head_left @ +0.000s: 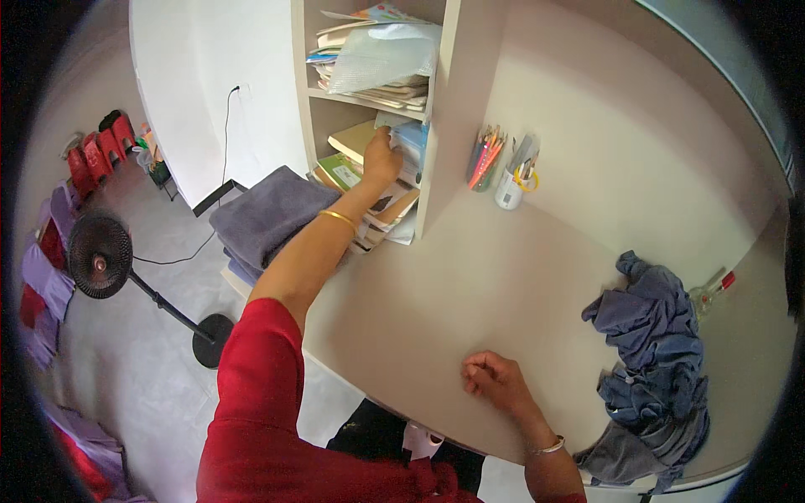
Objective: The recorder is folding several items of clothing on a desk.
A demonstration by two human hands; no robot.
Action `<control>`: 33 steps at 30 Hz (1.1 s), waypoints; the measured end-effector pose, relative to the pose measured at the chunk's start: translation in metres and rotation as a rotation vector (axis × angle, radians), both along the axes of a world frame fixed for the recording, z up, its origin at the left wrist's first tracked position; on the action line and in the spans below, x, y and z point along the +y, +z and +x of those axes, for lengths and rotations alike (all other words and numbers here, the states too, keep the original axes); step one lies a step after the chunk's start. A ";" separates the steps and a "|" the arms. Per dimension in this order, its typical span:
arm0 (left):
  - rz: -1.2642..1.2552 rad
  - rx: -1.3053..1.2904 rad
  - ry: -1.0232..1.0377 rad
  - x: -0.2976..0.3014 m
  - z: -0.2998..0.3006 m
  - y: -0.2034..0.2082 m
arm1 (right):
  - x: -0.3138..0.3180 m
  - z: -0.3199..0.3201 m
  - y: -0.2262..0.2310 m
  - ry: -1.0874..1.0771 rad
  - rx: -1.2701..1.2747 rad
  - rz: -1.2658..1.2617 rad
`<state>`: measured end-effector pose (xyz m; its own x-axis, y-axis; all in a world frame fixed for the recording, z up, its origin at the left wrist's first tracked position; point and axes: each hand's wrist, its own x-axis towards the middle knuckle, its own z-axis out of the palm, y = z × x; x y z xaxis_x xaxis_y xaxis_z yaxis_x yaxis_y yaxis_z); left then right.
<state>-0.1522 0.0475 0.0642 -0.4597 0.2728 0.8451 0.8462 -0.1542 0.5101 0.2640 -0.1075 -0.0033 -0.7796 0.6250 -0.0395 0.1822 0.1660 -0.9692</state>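
My left arm, in a red sleeve with a gold bangle, stretches to the middle shelf compartment. My left hand (383,161) is there with bent fingers, against the stacked books and folders; what it grips, if anything, is hidden. Beside it lie a yellowish book (350,141), a green-and-white book (340,170) and a light-blue folder (411,138). Loosely curled, my right hand (496,381) rests on the beige desk (419,310) near its front edge. Nothing shows between its fingers.
Folded grey towels (272,210) sit at the desk's left end. Crumpled dark-blue clothes (650,352) lie on the right. A white pen cup (509,191) and coloured pencils (485,159) stand at the back. A black fan (101,256) stands on the floor at left.
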 end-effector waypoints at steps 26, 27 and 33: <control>0.566 0.339 -0.708 -0.211 0.271 0.114 | -0.108 0.077 0.118 -0.191 0.453 0.651; 0.520 0.327 -0.705 -0.221 0.290 0.108 | -0.108 0.082 0.117 -0.199 0.458 0.638; 0.304 0.281 -0.623 -0.240 0.292 0.098 | -0.119 0.119 0.100 -0.183 0.495 0.611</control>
<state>0.1396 -0.1928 0.1620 -0.0523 0.1474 0.9877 0.6483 -0.7473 0.1459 0.3828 -0.2268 0.0970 -0.5004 0.5437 0.6738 -0.1692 0.7018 -0.6920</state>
